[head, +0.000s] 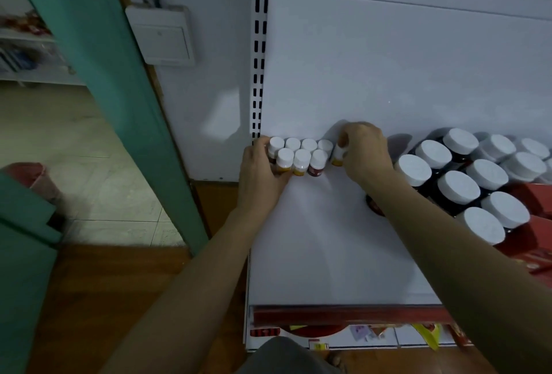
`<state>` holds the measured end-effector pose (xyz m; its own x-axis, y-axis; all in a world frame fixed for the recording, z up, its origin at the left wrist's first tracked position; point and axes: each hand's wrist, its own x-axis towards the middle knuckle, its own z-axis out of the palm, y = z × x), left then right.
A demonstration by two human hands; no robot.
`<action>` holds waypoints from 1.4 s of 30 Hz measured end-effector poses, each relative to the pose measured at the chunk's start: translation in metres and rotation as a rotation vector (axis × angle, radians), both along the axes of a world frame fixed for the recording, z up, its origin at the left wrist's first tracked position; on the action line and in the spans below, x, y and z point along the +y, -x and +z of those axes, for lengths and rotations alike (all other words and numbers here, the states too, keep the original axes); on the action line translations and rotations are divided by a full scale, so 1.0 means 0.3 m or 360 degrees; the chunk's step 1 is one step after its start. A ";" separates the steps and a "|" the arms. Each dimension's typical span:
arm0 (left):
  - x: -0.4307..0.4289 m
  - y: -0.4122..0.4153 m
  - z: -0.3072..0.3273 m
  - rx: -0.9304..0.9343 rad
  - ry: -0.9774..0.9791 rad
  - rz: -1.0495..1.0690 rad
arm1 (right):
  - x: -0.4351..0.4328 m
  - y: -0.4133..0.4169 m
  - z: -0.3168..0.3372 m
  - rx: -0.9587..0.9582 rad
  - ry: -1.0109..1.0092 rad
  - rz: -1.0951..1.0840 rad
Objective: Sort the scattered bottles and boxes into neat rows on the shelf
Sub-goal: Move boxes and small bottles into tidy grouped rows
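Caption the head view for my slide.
Right hand pinches a small bottle beside two bottle rows that the left hand holds.

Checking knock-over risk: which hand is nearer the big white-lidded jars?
Right. The right hand holds a small bottle just left of the nearest big jar; the left hand cups the far left end of the small-bottle rows, well away from it.

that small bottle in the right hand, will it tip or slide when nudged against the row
Probably tippy: the bottle is taller than wide, and the right hand holds it near the cap. It likely slides easily, as the shelf looks smooth. The row, cupped by the left hand, should steady it.
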<state>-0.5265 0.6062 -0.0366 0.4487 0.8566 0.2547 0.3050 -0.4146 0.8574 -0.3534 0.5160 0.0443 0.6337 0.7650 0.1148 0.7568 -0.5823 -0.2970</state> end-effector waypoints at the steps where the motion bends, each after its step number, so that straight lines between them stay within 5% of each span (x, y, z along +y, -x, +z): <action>1: -0.002 0.000 0.002 0.0004 -0.0003 0.0003 | 0.003 0.000 0.000 0.0014 0.0000 -0.0006; 12: 0.001 0.005 0.015 0.0030 0.0106 -0.0025 | -0.036 -0.030 0.116 -0.0189 0.0172 0.0215; 17: -0.057 0.061 0.029 -0.0126 0.0326 0.0065 | -0.222 -0.096 0.243 -0.0452 0.1149 0.0403; 19: -0.120 0.082 0.045 -0.0207 0.0280 0.0187 | -0.274 -0.103 0.262 -0.0440 0.1174 0.0457; 22: -0.229 0.071 0.102 -0.0283 0.0125 0.0020 | -0.328 -0.110 0.295 -0.0423 0.0780 0.0484; 28: -0.539 -0.125 0.169 0.0032 0.0262 -0.0984 | -0.518 -0.089 0.310 0.0194 -0.0792 0.0004; 33: -0.789 -0.300 0.087 -0.0276 0.0509 -0.0708 | -0.717 -0.054 0.238 0.0523 -0.1523 -0.0361; 37: -0.859 -0.351 0.061 -0.0234 0.0378 -0.0366 | -0.911 -0.084 0.177 0.0789 -0.1840 -0.0495; 42: -1.023 -0.322 0.103 -0.0562 0.0155 -0.0117 | -1.253 -0.203 0.107 0.1077 -0.2134 -0.0669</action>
<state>-0.4300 0.2992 -0.0058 0.4090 0.8532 0.3237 -0.0444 -0.3357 0.9409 -0.2926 0.1401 0.0765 0.9820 0.1021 0.1586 0.1290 0.2501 -0.9596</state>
